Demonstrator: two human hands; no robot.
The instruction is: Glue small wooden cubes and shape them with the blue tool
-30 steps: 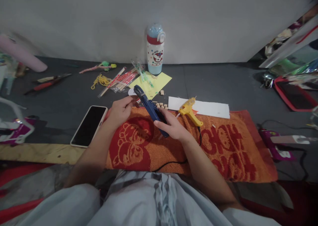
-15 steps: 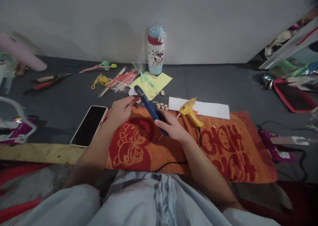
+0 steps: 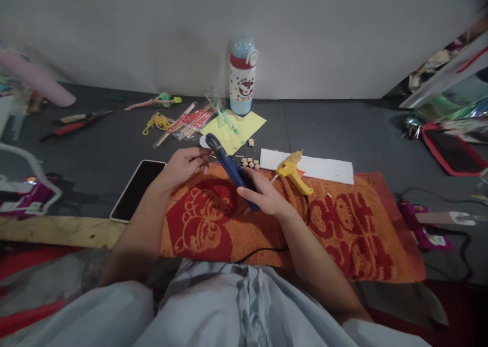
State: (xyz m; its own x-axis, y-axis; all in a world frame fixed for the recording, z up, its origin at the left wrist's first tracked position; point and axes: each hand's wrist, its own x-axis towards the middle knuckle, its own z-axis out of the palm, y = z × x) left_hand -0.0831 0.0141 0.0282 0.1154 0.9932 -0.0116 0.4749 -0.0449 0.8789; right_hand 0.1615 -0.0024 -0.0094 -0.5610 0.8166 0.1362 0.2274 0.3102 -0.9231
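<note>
Dark blue tool (image 3: 232, 168) is in the right hand (image 3: 264, 193), above the orange and red towel (image 3: 263, 239). This hand is closed around the lower part of the tool, with the thumb along its near side, and the upper end of the tool points away from the person, slightly to the left. The left hand (image 3: 183, 167) is close to that upper end, its fingers bent and brought together; whether they pinch some small thing, I cannot tell. Just beyond the fingertips there is a white round piece (image 3: 203, 140).

Near the tool, at the far edge of the towel, small wooden pieces (image 3: 249, 162) lie in a group. To the right of them, a yellow glue gun (image 3: 291, 173) rests partly over a white strip (image 3: 328, 169). Beside the left forearm, a phone (image 3: 134, 190) lies on the dark worktop (image 3: 324, 125). Farther away are a yellow paper (image 3: 249, 126), wrapped sticks (image 3: 193, 122) and a yellow cord (image 3: 159, 122). Behind the paper, near the wall, a bottle (image 3: 242, 90) stands upright. At far left lie red-handled pliers (image 3: 72, 128).
</note>
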